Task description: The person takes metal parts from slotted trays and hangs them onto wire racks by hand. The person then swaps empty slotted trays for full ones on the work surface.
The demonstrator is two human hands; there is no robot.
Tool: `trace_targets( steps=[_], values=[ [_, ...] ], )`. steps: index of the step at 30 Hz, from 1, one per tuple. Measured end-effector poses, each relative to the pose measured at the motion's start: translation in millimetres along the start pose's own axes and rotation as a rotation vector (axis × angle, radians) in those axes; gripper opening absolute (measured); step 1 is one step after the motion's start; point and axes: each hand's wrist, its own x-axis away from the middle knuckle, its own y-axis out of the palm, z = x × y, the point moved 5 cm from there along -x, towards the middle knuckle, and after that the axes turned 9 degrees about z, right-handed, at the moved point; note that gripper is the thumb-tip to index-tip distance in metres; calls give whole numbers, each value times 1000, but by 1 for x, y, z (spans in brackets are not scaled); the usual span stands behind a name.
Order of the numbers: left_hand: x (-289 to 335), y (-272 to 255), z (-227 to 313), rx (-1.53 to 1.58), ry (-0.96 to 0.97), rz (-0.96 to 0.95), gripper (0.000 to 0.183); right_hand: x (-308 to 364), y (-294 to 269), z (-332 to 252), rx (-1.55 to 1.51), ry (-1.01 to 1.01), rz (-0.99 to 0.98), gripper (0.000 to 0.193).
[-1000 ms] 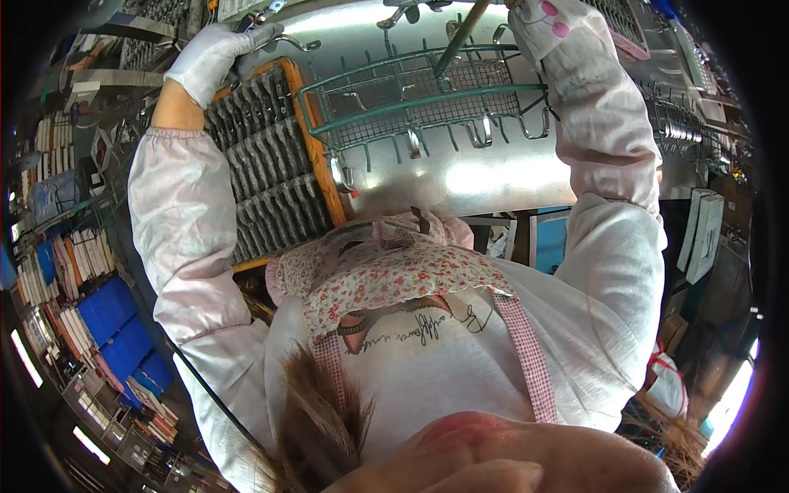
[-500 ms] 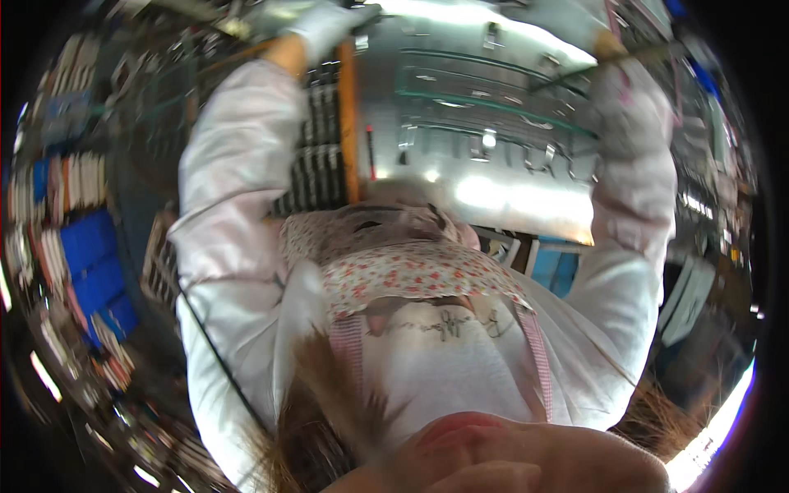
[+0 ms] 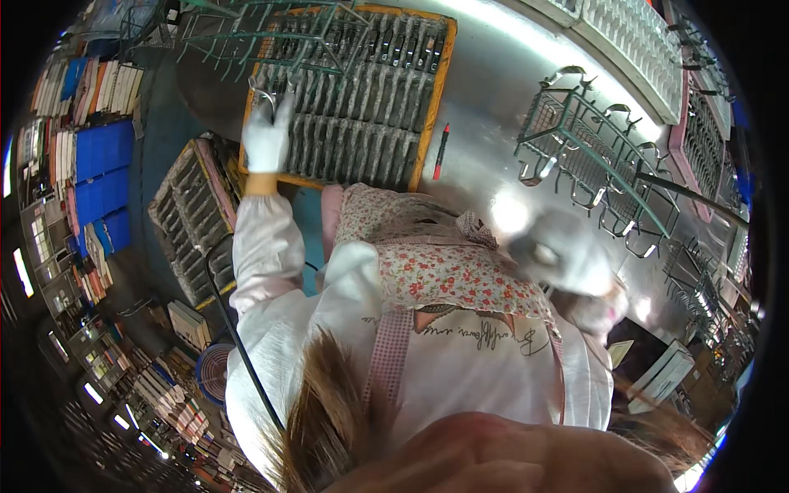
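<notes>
Head view shows us the right hand (image 3: 567, 253) now drawn back near the apron (image 3: 464, 275), its grip too blurred for us to tell, so only the left hand (image 3: 267, 141) attends the orange-framed tray (image 3: 436, 99), grasping a shiny metal piece (image 3: 265, 95) near its left edge.

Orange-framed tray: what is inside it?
The orange-framed tray holds narrow grey forms in rows, with shiny metal pieces at the far end. A green wire rack and the gloved left hand cover left parts that cannot be seen.

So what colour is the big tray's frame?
The frame is yellow-orange, clearest in the head view.
</notes>
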Motion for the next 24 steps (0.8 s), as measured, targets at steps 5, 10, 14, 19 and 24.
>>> trace_targets(
  steps=[5, 10, 14, 19, 24],
  values=[
    [-74, 40, 34, -408, 731, 0, 22, -122, 88, 65, 116, 121, 356, 38],
    [-105, 104, 63, -522, 868, -443, 27, -212, 124, 98, 171, 161, 617, 41],
    [-106, 116, 50, -452, 772, -608, 24, -246, 139, 121, 191, 238, 587, 35],
    [-135, 81, 13, -350, 1060, -539, 27, -241, 139, 141, 115, 303, 739, 28],
    [-171, 88, -52, -342, 566, -776, 29, -229, 140, 150, -208, 413, 740, 21]
  ],
)
